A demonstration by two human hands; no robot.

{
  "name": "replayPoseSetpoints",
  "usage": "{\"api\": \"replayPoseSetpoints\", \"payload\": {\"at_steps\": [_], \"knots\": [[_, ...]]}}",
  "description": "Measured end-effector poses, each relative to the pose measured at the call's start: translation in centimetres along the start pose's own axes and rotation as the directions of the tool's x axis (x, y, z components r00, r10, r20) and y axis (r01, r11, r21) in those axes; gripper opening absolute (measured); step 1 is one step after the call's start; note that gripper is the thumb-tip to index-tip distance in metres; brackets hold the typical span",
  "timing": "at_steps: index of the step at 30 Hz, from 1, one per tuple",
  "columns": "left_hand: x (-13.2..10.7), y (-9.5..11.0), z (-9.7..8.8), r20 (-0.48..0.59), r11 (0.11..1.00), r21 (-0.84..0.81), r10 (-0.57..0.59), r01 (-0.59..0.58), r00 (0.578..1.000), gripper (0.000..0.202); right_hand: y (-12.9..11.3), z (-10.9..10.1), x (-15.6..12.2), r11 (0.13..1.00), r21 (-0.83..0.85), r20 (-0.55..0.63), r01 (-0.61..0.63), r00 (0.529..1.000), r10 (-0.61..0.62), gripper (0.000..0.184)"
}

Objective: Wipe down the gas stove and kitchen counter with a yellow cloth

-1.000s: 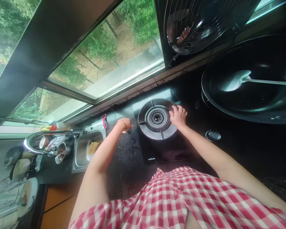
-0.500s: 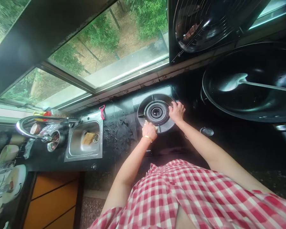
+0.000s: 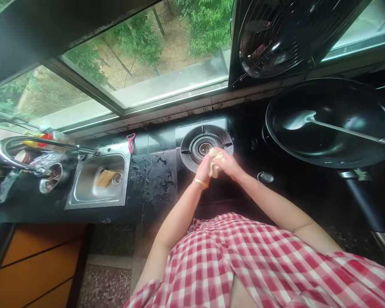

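At far left a curved faucet (image 3: 34,143) arches toward the steel sink (image 3: 70,200), where a tan sponge (image 3: 105,177) lies in the basin by the drain. A red peeler (image 3: 131,142) rests at the sink's 1 o'clock corner, against the back wall. Between sink and stove runs a strip of black counter (image 3: 156,188), wet with droplets and otherwise bare down to its front edge. Next comes the gas burner (image 3: 195,143), its ring uncovered from 7 round to 2 o'clock. Over its 4 o'clock rim the left hand (image 3: 206,167) and right hand (image 3: 229,164) meet. Both are closed on a pale crumpled cloth (image 3: 214,166) held between them, the left at its 8 o'clock and the right at its 3 o'clock. A round knob (image 3: 265,176) sits at the hands' 3 o'clock, near but apart. Farther right a black wok (image 3: 323,147) holds a metal spatula (image 3: 296,121), well apart from the hands, with dark counter between.
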State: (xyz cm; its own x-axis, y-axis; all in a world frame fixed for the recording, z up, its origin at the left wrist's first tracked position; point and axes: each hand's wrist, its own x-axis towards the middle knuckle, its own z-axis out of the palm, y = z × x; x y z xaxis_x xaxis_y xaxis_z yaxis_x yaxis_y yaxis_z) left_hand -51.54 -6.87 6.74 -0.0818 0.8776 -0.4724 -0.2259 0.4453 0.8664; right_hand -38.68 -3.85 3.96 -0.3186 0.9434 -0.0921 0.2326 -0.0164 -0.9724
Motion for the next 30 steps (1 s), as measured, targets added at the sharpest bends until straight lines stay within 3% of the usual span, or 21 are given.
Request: {"api": "replayPoseSetpoints", "payload": {"at_steps": [2,3,5,8,11,14,19,22,26,30], "knots": [[0.3,-0.3,-0.7,0.033,0.948,0.300,0.105,-0.110,0.994,0.043,0.3,-1.3,0.5,0.968,-0.250,-0.088,0.013,0.995,-0.036,0.046],[0.3,-0.6,-1.6,0.010,0.855,0.490,0.187,-0.167,0.982,0.038,0.4,-1.8,0.7,0.912,-0.409,-0.073,0.042,0.994,-0.079,0.043],[0.3,-1.7,-3.6,-0.073,0.588,0.796,0.330,-0.145,0.941,0.030,0.4,-1.9,1.0,0.724,-0.673,0.087,0.152,0.988,-0.126,0.041],[-0.1,-4.1,-5.6,-0.070,0.263,0.964,0.357,-0.028,0.931,0.032,0.1,-0.1,0.8,0.468,-0.818,0.351,0.334,0.935,-0.053,0.032],[-0.5,-6.2,-5.4,0.052,0.102,0.990,0.349,-0.093,0.936,0.035,0.1,1.8,0.8,0.356,-0.850,0.422,0.389,0.906,0.017,0.025],[-0.7,-7.0,-4.8,0.093,0.054,0.991,0.380,-0.122,0.920,0.036,0.3,2.0,1.5,0.313,-0.873,0.407,0.373,0.912,0.046,0.028],[-0.9,-6.8,-4.7,0.094,0.089,0.986,0.401,-0.140,0.911,0.035,0.5,1.2,2.2,0.282,-0.919,0.296,0.274,0.954,0.037,0.031],[-1.0,-6.8,-4.7,0.088,0.111,0.983,0.406,-0.145,0.910,0.034,0.7,2.2,1.9,0.298,-0.916,0.307,0.270,0.948,0.086,0.028],[-1.3,-6.8,-4.6,0.087,0.126,0.980,0.415,-0.152,0.905,0.035,0.9,3.1,2.1,0.233,-0.939,0.272,0.255,0.961,0.047,0.028],[-1.4,-6.9,-4.8,0.102,0.122,0.978,0.423,-0.168,0.901,0.035,0.4,-0.5,4.0,0.151,-0.981,0.126,0.121,0.992,0.021,0.030]]}}
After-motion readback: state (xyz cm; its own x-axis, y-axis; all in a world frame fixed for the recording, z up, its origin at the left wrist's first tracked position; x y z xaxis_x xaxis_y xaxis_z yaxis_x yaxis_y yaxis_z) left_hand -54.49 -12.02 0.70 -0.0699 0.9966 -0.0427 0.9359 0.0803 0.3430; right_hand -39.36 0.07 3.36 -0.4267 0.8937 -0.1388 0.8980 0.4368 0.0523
